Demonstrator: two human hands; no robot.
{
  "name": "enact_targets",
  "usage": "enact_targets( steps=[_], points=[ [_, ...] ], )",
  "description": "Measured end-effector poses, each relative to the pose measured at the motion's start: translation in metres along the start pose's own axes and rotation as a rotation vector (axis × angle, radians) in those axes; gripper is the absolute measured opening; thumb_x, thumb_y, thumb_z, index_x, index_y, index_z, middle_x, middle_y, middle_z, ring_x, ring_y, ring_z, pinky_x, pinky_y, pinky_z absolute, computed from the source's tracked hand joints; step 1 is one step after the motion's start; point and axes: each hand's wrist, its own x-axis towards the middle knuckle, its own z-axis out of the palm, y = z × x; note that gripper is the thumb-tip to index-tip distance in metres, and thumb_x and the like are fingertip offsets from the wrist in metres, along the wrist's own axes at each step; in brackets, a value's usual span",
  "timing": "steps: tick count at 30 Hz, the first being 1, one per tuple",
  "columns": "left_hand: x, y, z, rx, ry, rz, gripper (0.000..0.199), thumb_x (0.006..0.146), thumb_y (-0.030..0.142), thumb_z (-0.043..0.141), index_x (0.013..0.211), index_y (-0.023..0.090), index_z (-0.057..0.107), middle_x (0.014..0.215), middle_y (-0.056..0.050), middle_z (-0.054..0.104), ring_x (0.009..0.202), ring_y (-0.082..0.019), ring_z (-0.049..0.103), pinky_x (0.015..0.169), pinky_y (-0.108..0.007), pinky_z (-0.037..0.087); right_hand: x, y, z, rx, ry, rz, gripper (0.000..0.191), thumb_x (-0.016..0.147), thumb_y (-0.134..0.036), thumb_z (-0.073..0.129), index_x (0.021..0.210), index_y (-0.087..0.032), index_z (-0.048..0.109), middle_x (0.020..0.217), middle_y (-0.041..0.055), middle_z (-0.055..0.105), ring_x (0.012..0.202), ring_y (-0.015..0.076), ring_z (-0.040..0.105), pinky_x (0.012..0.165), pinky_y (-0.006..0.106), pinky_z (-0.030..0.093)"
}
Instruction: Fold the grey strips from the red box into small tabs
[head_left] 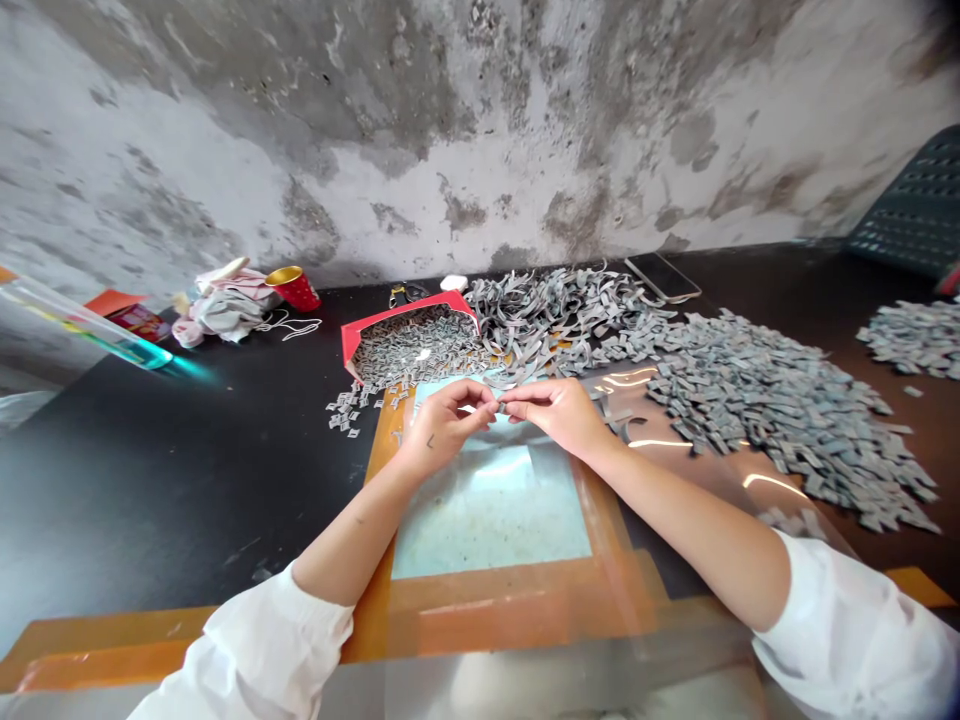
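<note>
My left hand [448, 422] and my right hand [559, 415] meet fingertip to fingertip above a pale blue sheet [487, 520] taped to the table. Both hands are closed in a pinch. A small grey piece [502, 406] shows between the fingertips, too small to name more exactly. Just beyond my left hand lies a red-edged box [349, 345] on its side, full of tiny grey pieces [420, 340] that spill out of its mouth. Behind my right hand is a heap of grey curled strips [562, 310].
Short grey pieces [772, 400] spread in a large pile on the right, with a smaller pile [915, 335] past it. A phone [662, 277] lies near the wall. At the back left are a red cup [294, 288], crumpled cloth [232, 305] and a clear tube [90, 325]. A dark basket [911, 210] stands far right.
</note>
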Motion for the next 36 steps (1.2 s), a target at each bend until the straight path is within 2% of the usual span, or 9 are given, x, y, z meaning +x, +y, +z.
enact_targets(
  steps=[6, 11, 15, 19, 23, 25, 29, 36],
  points=[
    [-0.002, 0.005, -0.002, 0.199, -0.03, 0.1, 0.022, 0.086, 0.039, 0.059, 0.084, 0.017, 0.062, 0.083, -0.003, 0.06, 0.071, -0.012, 0.056, 0.064, -0.023, 0.045, -0.002, -0.005, 0.0, -0.05, 0.028, -0.016, 0.011, 0.074, -0.024, 0.068, 0.08, -0.021, 0.077, 0.076, 0.0017, 0.074, 0.066, 0.0171, 0.07, 0.066, 0.028, 0.054],
    [-0.003, -0.001, 0.0, 0.217, -0.071, 0.137, 0.023, 0.091, 0.039, 0.051, 0.088, 0.017, 0.059, 0.085, -0.003, 0.056, 0.072, -0.012, 0.054, 0.064, -0.024, 0.045, -0.003, -0.003, 0.0, -0.162, 0.037, -0.077, 0.011, 0.076, -0.023, 0.067, 0.08, -0.023, 0.077, 0.069, -0.0002, 0.073, 0.066, 0.0175, 0.068, 0.065, 0.028, 0.052],
    [-0.003, -0.008, 0.003, 0.231, -0.075, 0.158, 0.02, 0.092, 0.035, 0.049, 0.086, 0.017, 0.057, 0.085, -0.003, 0.054, 0.073, -0.012, 0.052, 0.066, -0.024, 0.045, -0.003, -0.001, 0.0, -0.217, 0.019, -0.071, 0.013, 0.077, -0.021, 0.066, 0.08, -0.025, 0.077, 0.068, -0.0007, 0.073, 0.065, 0.0178, 0.068, 0.063, 0.028, 0.051],
    [-0.004, -0.011, 0.008, 0.197, -0.039, 0.145, 0.016, 0.092, 0.033, 0.048, 0.087, 0.018, 0.054, 0.085, -0.002, 0.053, 0.073, -0.013, 0.053, 0.066, -0.025, 0.047, -0.003, -0.001, 0.0, -0.276, 0.022, -0.122, 0.014, 0.078, -0.018, 0.064, 0.08, -0.025, 0.076, 0.074, -0.0001, 0.073, 0.07, 0.0177, 0.068, 0.067, 0.029, 0.051],
    [-0.003, -0.01, 0.012, 0.118, 0.055, 0.162, 0.018, 0.091, 0.035, 0.05, 0.089, 0.018, 0.054, 0.103, -0.007, 0.054, 0.092, -0.017, 0.055, 0.071, -0.027, 0.052, -0.004, -0.001, 0.002, -0.285, 0.147, -0.267, 0.017, 0.078, -0.02, 0.064, 0.095, -0.022, 0.069, 0.096, 0.0042, 0.07, 0.086, 0.0179, 0.065, 0.078, 0.03, 0.051],
    [-0.004, -0.008, 0.015, 0.047, 0.093, 0.12, 0.02, 0.09, 0.037, 0.051, 0.091, 0.018, 0.053, 0.107, -0.007, 0.055, 0.094, -0.017, 0.057, 0.071, -0.029, 0.054, -0.004, -0.002, 0.004, -0.267, 0.17, -0.304, 0.026, 0.077, -0.022, 0.065, 0.103, -0.022, 0.062, 0.092, 0.0037, 0.068, 0.083, 0.0165, 0.064, 0.078, 0.03, 0.051],
    [-0.005, -0.004, 0.018, -0.017, 0.133, 0.042, 0.022, 0.089, 0.039, 0.053, 0.093, 0.018, 0.053, 0.092, -0.004, 0.057, 0.081, -0.016, 0.061, 0.066, -0.029, 0.056, -0.006, -0.004, 0.006, -0.218, 0.14, -0.284, 0.033, 0.077, -0.021, 0.067, 0.106, -0.023, 0.053, 0.08, -0.0008, 0.067, 0.075, 0.0145, 0.064, 0.078, 0.03, 0.051],
    [-0.006, -0.001, 0.018, -0.019, 0.156, 0.079, 0.022, 0.084, 0.037, 0.062, 0.093, 0.017, 0.056, 0.087, -0.003, 0.06, 0.076, -0.015, 0.063, 0.064, -0.027, 0.054, -0.002, 0.004, 0.005, -0.064, 0.088, -0.18, 0.026, 0.077, -0.023, 0.067, 0.101, -0.021, 0.057, 0.087, 0.0026, 0.069, 0.081, 0.0156, 0.067, 0.079, 0.03, 0.053]
  ],
)
